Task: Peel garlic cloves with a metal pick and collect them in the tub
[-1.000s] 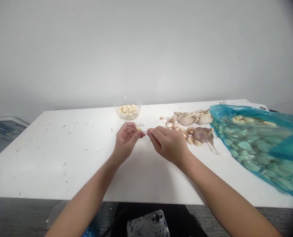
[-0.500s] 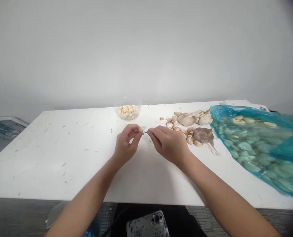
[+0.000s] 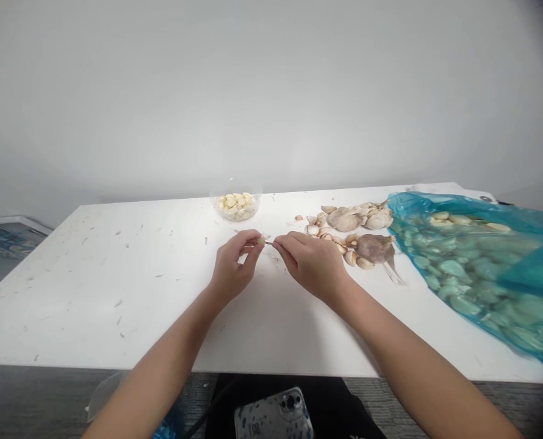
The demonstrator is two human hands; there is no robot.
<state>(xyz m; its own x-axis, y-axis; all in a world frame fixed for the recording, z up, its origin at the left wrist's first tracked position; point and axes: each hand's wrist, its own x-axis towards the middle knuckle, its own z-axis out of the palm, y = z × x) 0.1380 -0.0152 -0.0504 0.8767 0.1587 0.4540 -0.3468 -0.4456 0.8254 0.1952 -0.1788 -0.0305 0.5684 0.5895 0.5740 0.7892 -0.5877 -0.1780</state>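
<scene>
Two hands work at the centre of a white table (image 3: 93, 292), seen from its near edge. The left hand (image 3: 233, 262) is curled nearly closed, its thumb and fingertips pinching a single garlic clove (image 3: 261, 241) at mid-frame. The right hand (image 3: 313, 263) is also mostly closed; its thumb and forefinger grip a thin dark pin (image 3: 268, 243), whose tip meets the clove between the two hands. Upper centre: a clear plastic bowl (image 3: 217, 207) holds pale, skinless cloves (image 3: 237, 201). To the right of the bowl and just beyond the right hand lie loose unpeeled cloves (image 3: 350, 258), a garlic bulb (image 3: 374, 248) and a heap of papery skins (image 3: 345, 219). Far right: a blue plastic bag (image 3: 518, 274) rests on the table, with more pale cloves (image 3: 463, 219) visible inside it. Flecks of garlic skin (image 3: 118, 303) dot the tabletop, mostly at left. Lower centre, below the table edge: a phone (image 3: 271, 414) in a speckled case rests on dark cloth (image 3: 226, 396).
</scene>
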